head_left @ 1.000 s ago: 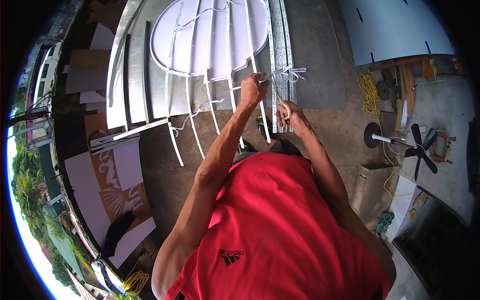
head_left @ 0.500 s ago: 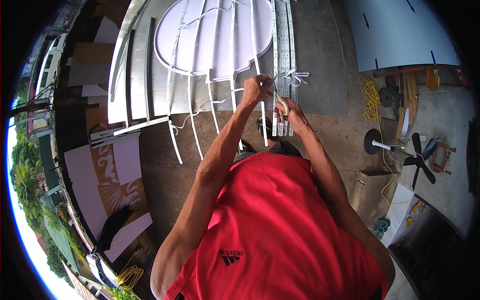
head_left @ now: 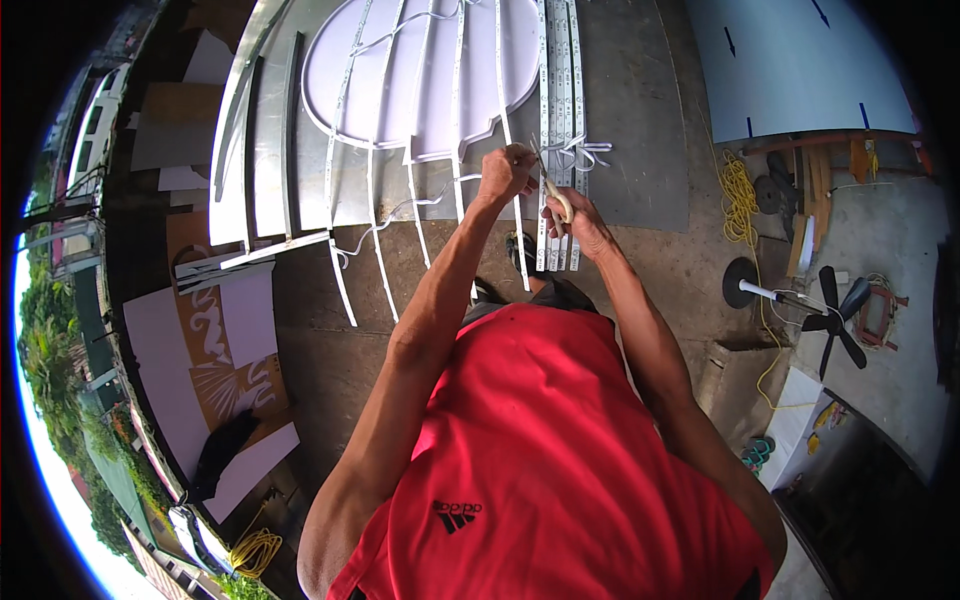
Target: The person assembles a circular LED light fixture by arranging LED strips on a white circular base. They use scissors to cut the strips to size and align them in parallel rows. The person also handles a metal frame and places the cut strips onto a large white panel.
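My right hand point(head_left: 582, 222) is closed around the cream handles of a pair of scissors point(head_left: 560, 203), blades pointing away from me. Close by on the left, my left hand point(head_left: 508, 174) is closed beside the blade tips, over one of the white strips. Whatever its fingers pinch is too small to make out. Several white strips point(head_left: 458, 90) lie lengthwise across a pale oval panel point(head_left: 395, 60) with a raised rim, their near ends hanging past the table edge. To the right, a bundle of similar strips point(head_left: 562, 90) is tied with a white cord point(head_left: 585, 150).
The panel rests on a metal-topped table point(head_left: 640, 130), with dark bars point(head_left: 294, 130) at its left. Boards point(head_left: 165, 360) lean at the lower left. On the right are a coil of yellow cord point(head_left: 738, 200), a fan point(head_left: 830, 322) and a light-blue sheet point(head_left: 800, 70).
My view has shifted slightly, so the table contents sit a little further left. The scissors have turned slightly in my right hand, while both hands stay close together.
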A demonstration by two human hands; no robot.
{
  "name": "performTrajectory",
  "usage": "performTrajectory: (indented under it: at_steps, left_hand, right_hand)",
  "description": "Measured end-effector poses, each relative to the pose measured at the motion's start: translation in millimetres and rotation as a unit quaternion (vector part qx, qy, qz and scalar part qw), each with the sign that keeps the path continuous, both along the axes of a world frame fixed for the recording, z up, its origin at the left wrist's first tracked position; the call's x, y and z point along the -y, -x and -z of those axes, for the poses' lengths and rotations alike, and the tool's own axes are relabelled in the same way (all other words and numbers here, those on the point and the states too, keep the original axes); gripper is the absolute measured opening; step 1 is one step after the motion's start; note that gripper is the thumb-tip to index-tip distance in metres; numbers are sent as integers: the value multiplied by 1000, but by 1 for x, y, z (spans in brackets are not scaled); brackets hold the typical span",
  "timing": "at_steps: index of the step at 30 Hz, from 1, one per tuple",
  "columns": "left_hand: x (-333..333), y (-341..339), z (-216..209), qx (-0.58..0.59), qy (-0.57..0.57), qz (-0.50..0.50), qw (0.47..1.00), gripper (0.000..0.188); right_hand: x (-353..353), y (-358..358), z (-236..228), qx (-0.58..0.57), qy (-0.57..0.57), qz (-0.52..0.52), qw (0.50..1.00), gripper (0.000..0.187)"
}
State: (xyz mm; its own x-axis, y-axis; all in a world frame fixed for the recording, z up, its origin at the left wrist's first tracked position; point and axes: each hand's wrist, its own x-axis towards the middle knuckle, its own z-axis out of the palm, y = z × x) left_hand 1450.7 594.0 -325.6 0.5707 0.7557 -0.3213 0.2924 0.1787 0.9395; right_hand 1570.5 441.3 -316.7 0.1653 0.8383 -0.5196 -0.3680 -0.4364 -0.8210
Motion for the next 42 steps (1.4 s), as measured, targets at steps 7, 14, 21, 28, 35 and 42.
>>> performTrajectory:
  at_steps: [7, 14, 21, 28, 35, 42]
  left_hand:
    - [1, -3, 3, 3, -20, -9, 1000, 17]
    - [3, -4, -4, -17, -48, -2, 999, 16]
    - [3, -4, 12, -19, -91, -20, 995, 14]
    - [6, -8, 9, -46, -84, -36, 995, 13]
    - [10, 1, -13, -1, -77, -83, 994, 25]
    - [-65, 1, -46, 31, -116, -184, 976, 27]
  right_hand:
    - [-3, -8, 7, 1, -5, -11, 1000, 47]
    - [-2, -8, 4, 5, -14, -10, 1000, 50]
    - [4, -1, 15, -6, -77, -1, 997, 46]
    - [15, 2, 14, 18, -87, 8, 996, 41]
    - [54, 0, -31, -8, -59, 74, 995, 38]
    - [-23, -66, -76, -8, -86, 52, 995, 35]
